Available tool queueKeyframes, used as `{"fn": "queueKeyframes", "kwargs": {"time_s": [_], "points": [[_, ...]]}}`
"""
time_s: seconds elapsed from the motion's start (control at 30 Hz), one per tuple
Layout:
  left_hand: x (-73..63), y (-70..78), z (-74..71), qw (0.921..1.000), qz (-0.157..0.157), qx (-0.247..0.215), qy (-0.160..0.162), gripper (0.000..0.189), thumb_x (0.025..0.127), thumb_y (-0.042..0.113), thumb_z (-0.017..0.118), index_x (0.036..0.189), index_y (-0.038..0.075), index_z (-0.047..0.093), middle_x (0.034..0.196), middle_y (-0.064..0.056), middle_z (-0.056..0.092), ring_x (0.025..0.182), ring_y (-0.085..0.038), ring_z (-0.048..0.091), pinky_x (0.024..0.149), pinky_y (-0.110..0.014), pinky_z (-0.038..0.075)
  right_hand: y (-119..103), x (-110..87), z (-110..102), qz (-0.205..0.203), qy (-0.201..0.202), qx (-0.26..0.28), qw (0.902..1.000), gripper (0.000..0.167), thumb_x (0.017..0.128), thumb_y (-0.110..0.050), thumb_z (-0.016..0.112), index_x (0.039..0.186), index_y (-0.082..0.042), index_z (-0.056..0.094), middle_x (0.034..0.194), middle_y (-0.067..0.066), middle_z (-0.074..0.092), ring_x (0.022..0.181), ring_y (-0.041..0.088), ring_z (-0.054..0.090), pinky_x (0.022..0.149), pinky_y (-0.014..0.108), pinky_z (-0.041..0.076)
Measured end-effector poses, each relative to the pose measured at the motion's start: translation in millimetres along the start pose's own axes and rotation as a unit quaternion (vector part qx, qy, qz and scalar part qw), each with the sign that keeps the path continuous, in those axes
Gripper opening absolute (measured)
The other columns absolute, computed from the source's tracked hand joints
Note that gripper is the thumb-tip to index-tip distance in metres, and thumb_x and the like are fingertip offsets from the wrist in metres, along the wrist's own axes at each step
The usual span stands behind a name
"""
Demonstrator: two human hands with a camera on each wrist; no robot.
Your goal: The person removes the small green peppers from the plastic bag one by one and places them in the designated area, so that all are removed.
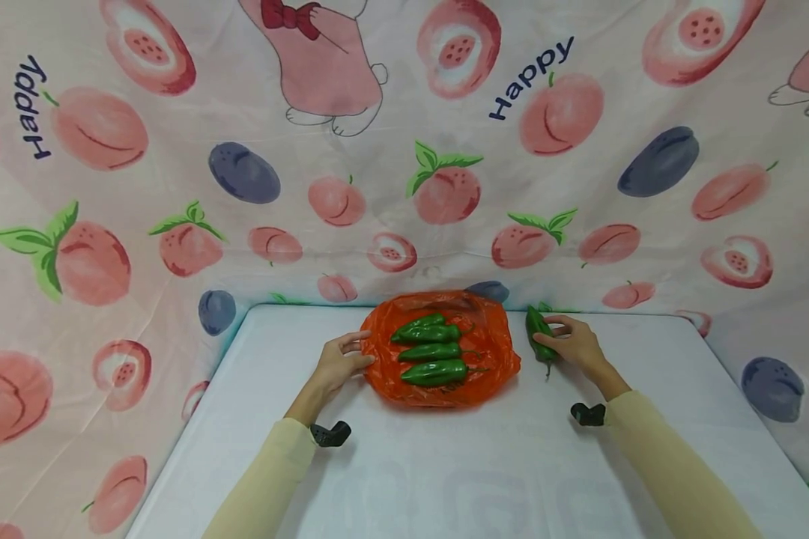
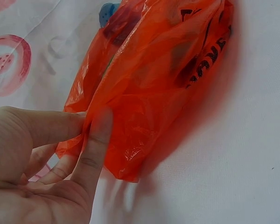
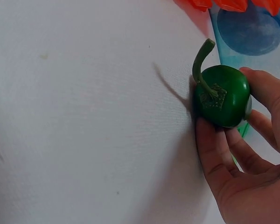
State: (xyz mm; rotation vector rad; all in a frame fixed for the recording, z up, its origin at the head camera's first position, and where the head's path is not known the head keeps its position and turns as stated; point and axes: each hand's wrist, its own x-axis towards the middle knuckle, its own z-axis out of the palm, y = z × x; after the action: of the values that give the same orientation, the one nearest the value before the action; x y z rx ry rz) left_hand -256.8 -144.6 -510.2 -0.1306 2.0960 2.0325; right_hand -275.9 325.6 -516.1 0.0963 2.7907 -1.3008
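Observation:
An orange plastic bag [image 1: 350, 374] is not where my point can rest, so I mark its near part here: the orange plastic bag [image 1: 404, 397] lies spread on the white table with several green peppers [image 1: 434, 373] on it, side by side. My left hand [image 1: 337, 364] pinches the bag's left edge between thumb and fingers; the left wrist view shows the thin plastic [image 2: 140, 107] between them. To the right of the bag, my right hand [image 1: 576, 344] grips one green pepper [image 1: 538, 329] at the table's far edge. Its stem end faces the right wrist camera.
The white table [image 1: 445, 464] reaches from the bag toward me. Behind it hangs a fruit-patterned cloth [image 1: 371, 165], which also covers the sides. A black wrist device [image 1: 330, 434] sits at the left cuff and another black device [image 1: 588, 414] at the right.

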Motion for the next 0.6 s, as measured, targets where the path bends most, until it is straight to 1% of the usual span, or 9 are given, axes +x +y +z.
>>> {"fn": "queueKeyframes", "kwargs": {"time_s": [0.23, 0.43, 0.6], "points": [[1.0, -0.4, 0.2, 1.0000, 0.003, -0.003, -0.001, 0.052, 0.089, -0.010, 0.072, 0.138, 0.003, 0.062, 0.115, -0.018, 0.058, 0.080, -0.017, 0.067, 0.072, -0.029, 0.062, -2.1, -0.4, 0.0, 0.010, -0.008, -0.002, 0.9999, 0.066, 0.096, -0.039, 0.072, 0.147, -0.002, 0.051, 0.137, 0.033, 0.054, 0.122, 0.046, 0.054, 0.097, 0.053, 0.054], [0.3, 0.7, -0.5, 1.0000, 0.006, 0.000, -0.005, 0.052, 0.090, -0.009, 0.072, 0.140, 0.002, 0.061, 0.117, -0.019, 0.056, 0.079, -0.015, 0.066, 0.073, -0.029, 0.062, -3.2, -0.5, -0.4, 0.009, -0.010, -0.007, 0.9999, 0.067, 0.096, -0.040, 0.073, 0.147, -0.002, 0.051, 0.135, 0.034, 0.054, 0.119, 0.046, 0.055, 0.096, 0.052, 0.055], [-0.2, 0.1, -0.5, 1.0000, 0.006, -0.001, -0.002, 0.052, 0.089, -0.009, 0.072, 0.139, 0.001, 0.061, 0.116, -0.019, 0.056, 0.078, -0.015, 0.066, 0.073, -0.029, 0.062, -1.8, -0.2, 1.1, 0.006, -0.010, -0.007, 0.9999, 0.066, 0.097, -0.039, 0.072, 0.147, -0.003, 0.050, 0.135, 0.033, 0.054, 0.119, 0.046, 0.055, 0.096, 0.051, 0.055]]}}
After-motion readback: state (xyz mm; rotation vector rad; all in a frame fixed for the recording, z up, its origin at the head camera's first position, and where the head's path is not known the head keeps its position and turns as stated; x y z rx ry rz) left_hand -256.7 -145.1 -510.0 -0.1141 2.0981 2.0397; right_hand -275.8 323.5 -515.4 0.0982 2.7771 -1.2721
